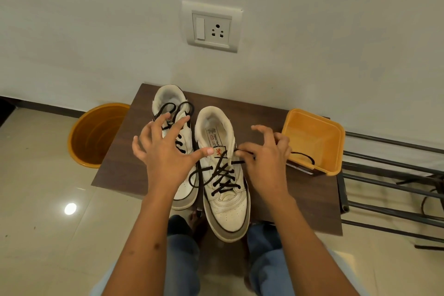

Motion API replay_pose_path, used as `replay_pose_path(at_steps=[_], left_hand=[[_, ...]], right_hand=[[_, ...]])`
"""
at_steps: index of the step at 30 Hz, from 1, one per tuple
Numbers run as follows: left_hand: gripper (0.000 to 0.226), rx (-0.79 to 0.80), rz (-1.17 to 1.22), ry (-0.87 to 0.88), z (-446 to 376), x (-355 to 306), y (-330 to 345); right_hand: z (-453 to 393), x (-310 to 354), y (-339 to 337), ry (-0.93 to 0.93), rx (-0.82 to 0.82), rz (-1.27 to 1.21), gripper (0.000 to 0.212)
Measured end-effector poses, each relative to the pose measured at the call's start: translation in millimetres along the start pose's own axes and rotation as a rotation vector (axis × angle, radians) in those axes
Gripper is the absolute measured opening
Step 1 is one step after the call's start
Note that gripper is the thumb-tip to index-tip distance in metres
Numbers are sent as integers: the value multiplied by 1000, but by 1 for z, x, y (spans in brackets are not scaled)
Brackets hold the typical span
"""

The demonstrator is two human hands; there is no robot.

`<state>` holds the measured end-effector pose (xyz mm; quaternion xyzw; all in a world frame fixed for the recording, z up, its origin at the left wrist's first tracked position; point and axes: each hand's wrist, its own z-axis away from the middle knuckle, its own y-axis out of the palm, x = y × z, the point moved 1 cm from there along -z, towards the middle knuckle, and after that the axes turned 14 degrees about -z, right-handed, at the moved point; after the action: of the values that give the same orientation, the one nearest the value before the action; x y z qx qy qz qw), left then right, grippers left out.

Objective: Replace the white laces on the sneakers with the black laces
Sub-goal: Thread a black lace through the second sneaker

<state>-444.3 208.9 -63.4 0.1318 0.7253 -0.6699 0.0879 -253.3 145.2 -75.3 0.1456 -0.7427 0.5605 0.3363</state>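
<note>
Both sneakers sit on the table (115, 170), toes toward the person, each threaded with a black lace. Left hand (163, 149) is over the left sneaker (173, 101), fingers spread and straight, gripping nothing, thumb tip touching the tongue of the right sneaker (225, 209). Right hand (266, 154) pinches the lace (223, 173) beside the top right eyelet; looks like thumb and forefinger, partly hidden. Its free end trails into the yellow tub (314, 137).
</note>
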Motion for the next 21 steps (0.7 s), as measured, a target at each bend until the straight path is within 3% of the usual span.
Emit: replay_pose_path(at_steps=[7,9,12,15,17,21], left_hand=[[79,-39,4,-11,1,1,3],[70,-54,0,-16,1,0,4],[55,-49,27,-17,2,-2,4],[52,-48,52,-1,2,-2,5],[50,-48,46,1,1,0,6],[47,-47,33,12,1,-3,6]], right_hand=[[-5,-27,-36,413,-585,-86,12],[-7,-26,-37,358,-528,-60,17],[-6,-12,-21,168,-186,-19,29],[-2,-3,-3,21,10,12,12],[-2,-5,-1,7,-17,32,7],[-5,-14,-13,166,-313,19,9]])
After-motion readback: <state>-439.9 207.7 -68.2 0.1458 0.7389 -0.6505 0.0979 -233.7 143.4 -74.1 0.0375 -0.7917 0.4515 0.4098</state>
